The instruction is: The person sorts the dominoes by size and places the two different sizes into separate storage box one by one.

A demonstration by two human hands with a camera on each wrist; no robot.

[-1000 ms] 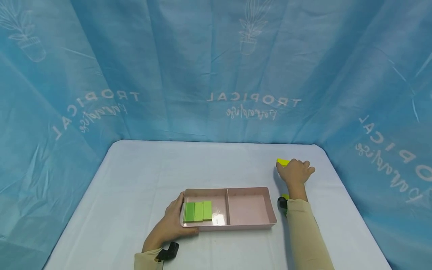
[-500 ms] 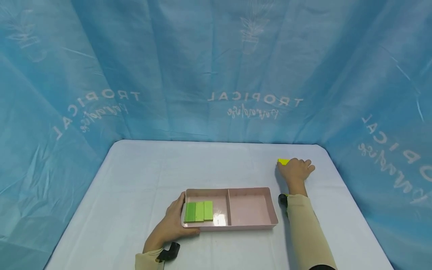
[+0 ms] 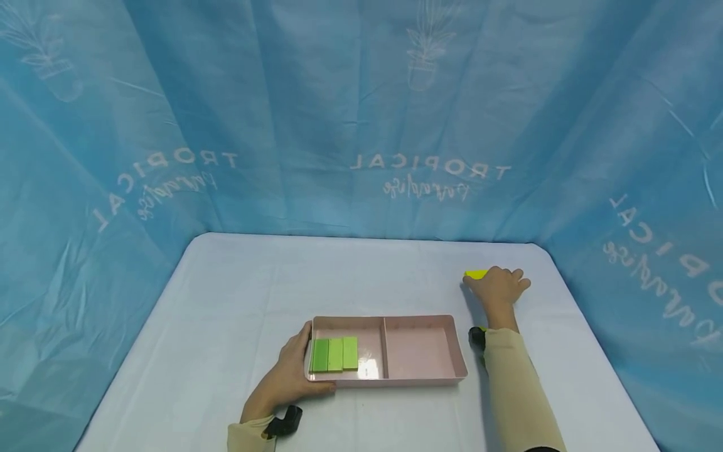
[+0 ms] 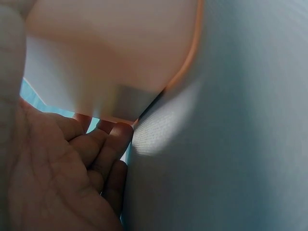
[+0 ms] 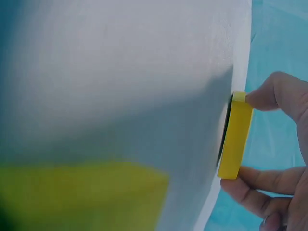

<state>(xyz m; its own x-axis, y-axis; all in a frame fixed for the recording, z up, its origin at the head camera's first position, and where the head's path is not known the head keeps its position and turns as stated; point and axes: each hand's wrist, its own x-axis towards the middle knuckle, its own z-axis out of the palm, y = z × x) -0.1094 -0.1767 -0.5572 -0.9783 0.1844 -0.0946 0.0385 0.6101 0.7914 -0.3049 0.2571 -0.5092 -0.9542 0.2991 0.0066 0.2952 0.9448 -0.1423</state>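
Gripping tray [image 3: 418, 348] with left hand [image 3: 290, 370], pinching yellow block [image 5: 236, 137] by its ends with right hand [image 3: 498, 290], ideally squeezing evenly.

On the blue curtain [image 3: 316, 113] ahead of me I read white lettering, all of it mirror-reversed: the capitals TROPICAL [image 3: 433, 163], with the script word paradise [image 3: 425, 190] just beneath. The left-hand lettering [image 3: 157, 160] gives me the same two words, set on a slope. The right-hand lettering [image 3: 642, 233] slants too and runs out of my view, so I make out OPICAL, with paradise in script below.
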